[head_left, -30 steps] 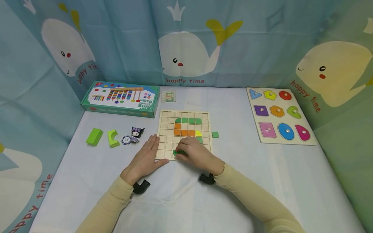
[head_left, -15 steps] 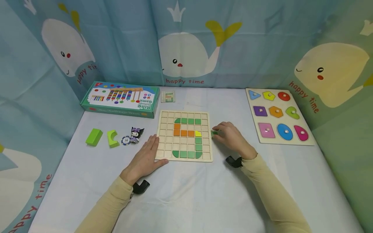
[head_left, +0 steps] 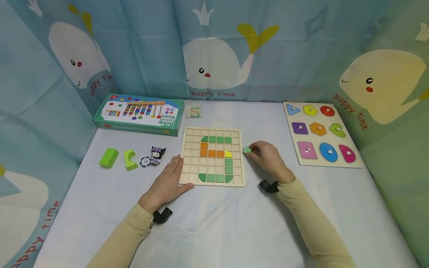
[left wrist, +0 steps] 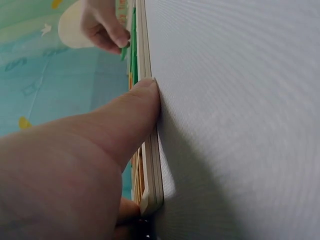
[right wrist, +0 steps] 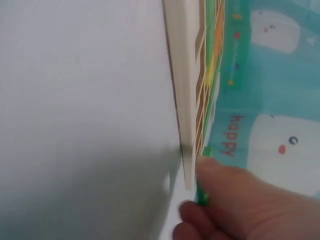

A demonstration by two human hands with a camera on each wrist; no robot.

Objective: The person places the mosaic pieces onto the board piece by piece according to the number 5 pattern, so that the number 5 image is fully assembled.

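A square wooden grid board [head_left: 191, 158] lies mid-table, with green, orange and yellow tiles in some of its cells. My left hand [head_left: 166, 183] rests at its lower left corner, fingers straight along the left edge and thumb against the near edge. In the left wrist view the thumb [left wrist: 132, 110] touches the board's side. Just right of the board, my right hand [head_left: 268, 158] pinches a green tile [head_left: 247, 150] between thumb and fingertips, tilted up. The right wrist view shows this tile partly hidden behind the thumb [right wrist: 225, 185].
Behind the board lies a small pattern card [head_left: 193, 111] beside a green game box [head_left: 139, 113]. At left are a green block [head_left: 108, 158], a curved green block [head_left: 129, 160], a poker chip [head_left: 145, 161] and a figurine [head_left: 156, 155]. A shape puzzle [head_left: 321, 139] sits at right.
My right hand has left the board's near row, where a row of green tiles now shows, and moved right to pick up the loose green tile. My left hand has stayed put.
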